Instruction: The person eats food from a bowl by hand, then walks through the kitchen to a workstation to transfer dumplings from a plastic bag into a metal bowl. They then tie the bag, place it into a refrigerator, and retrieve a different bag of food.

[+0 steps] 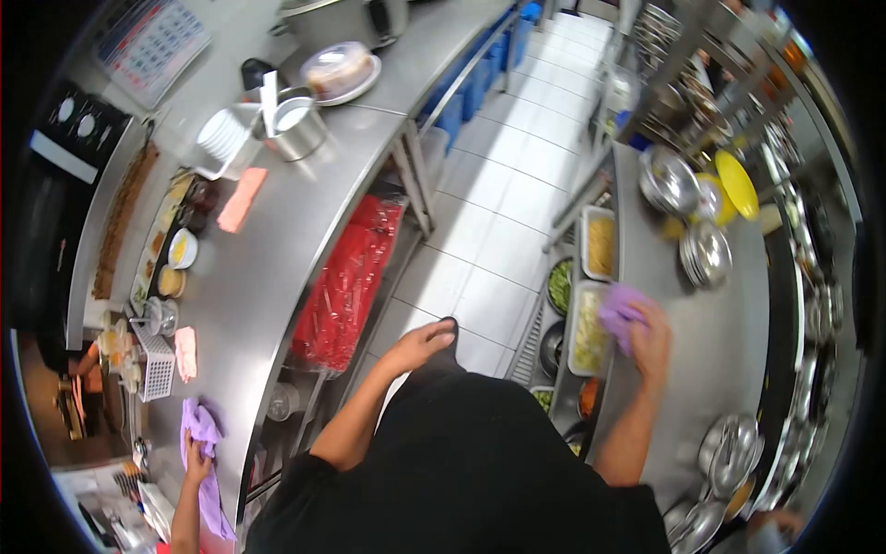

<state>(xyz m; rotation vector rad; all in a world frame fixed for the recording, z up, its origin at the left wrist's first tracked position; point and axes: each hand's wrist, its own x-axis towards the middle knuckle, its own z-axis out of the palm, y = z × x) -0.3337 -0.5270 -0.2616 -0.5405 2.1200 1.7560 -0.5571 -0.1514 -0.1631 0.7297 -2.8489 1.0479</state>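
My right hand (pixel 652 334) is closed on a purple cloth (pixel 624 316), over the inner edge of the steel counter on the right. Just under the cloth sits a white tray of pale chopped food (pixel 588 328). Beyond it is another tray of yellowish food (pixel 600 242). My left hand (pixel 420 347) hangs in front of my body above the tiled floor, fingers stretched out and holding nothing. On the left counter, another person's hand (pixel 196 454) rests on a second purple cloth (pixel 201 427).
Metal bowls (pixel 670 180) and a yellow lid (pixel 736 185) stand on the right counter (pixel 697 360). The left counter (pixel 254 268) bears folded pink cloths (pixel 243 199), a steel pot (pixel 297 129) and a white basket (pixel 155 367). Red plastic bags (pixel 351 277) fill its lower shelf.
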